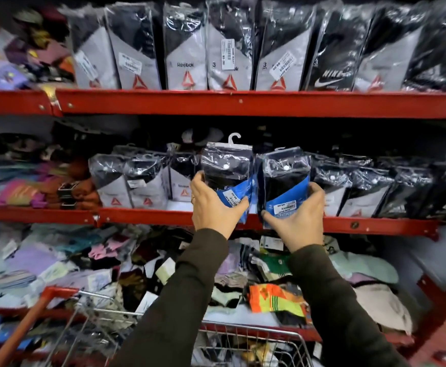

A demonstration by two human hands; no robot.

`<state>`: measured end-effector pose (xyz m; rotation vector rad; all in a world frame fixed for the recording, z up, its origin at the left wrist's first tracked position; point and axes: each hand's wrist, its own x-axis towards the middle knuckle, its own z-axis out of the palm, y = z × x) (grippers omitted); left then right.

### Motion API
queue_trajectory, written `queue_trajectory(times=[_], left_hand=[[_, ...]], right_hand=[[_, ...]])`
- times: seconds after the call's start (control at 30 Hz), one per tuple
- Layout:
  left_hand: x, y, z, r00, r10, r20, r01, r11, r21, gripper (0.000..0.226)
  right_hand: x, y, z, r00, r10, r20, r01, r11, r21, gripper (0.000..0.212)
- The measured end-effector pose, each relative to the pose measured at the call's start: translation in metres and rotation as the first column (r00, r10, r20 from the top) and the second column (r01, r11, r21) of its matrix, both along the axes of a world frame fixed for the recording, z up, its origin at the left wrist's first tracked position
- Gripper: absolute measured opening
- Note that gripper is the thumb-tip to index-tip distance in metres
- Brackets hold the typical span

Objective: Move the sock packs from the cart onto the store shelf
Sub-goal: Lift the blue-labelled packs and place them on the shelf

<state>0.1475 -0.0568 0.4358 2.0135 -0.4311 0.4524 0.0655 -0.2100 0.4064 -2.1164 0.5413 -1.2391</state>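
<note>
Two sock packs in clear plastic with blue card bands are held upright at the middle red shelf [142, 215]. My left hand [211, 207] grips the left sock pack [227, 170], which has a white hook on top. My right hand [296, 221] grips the right sock pack [285, 181] from below and from the side. Both packs stand in a gap between rows of grey-and-black sock packs [126, 181] on that shelf. The wire cart [243, 337] with a red handle is below my arms, and its contents are mostly hidden.
The top shelf [243, 103] carries a full row of black-and-grey sock packs [184, 49]. The lower shelf holds a loose heap of coloured socks [274, 300]. More mixed socks pile up at the left of each shelf [26, 192]. A red upright post [444, 313] stands at the right.
</note>
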Motion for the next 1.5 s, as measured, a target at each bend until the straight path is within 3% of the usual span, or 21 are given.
queue_trajectory(times=[0.17,0.33,0.63,0.83,0.97,1.1,1.33,1.5], left_hand=[[0.040,-0.045,-0.008,0.997,-0.049,-0.052,0.047,0.998,-0.042,0.110],[0.055,-0.072,-0.020,0.997,-0.022,-0.075,0.021,0.999,-0.025,0.108],[0.058,-0.091,-0.044,0.990,0.029,-0.138,-0.012,0.992,0.124,0.116],[0.054,-0.079,-0.057,0.987,-0.107,-0.117,0.120,0.987,0.110,0.117],[0.032,-0.059,-0.077,0.983,-0.185,0.001,0.185,0.983,-0.022,0.097],[0.010,-0.033,-0.109,0.973,-0.195,0.123,0.196,0.981,0.009,0.062],[-0.024,0.034,-0.213,0.974,-0.191,-0.121,0.211,0.960,0.183,0.044],[-0.047,0.097,-0.286,0.920,-0.087,-0.382,0.200,0.942,0.268,0.045]], right_hand=[[0.043,-0.028,-0.009,0.999,-0.022,0.028,0.020,0.997,0.076,0.106],[0.066,-0.043,-0.021,0.998,-0.069,0.003,0.069,0.996,0.057,0.105],[0.066,-0.039,-0.040,0.972,-0.164,-0.169,0.169,0.985,0.018,0.107],[0.056,-0.034,-0.048,0.962,-0.079,-0.261,0.105,0.991,0.088,0.107],[0.039,-0.019,-0.057,0.980,-0.043,-0.196,0.069,0.990,0.124,0.105],[0.018,0.006,-0.079,0.987,-0.007,-0.161,0.026,0.993,0.119,0.094],[-0.024,0.066,-0.181,0.890,0.171,-0.423,-0.102,0.978,0.180,0.072],[-0.050,0.103,-0.256,0.683,0.290,-0.670,-0.091,0.945,0.316,0.074]])
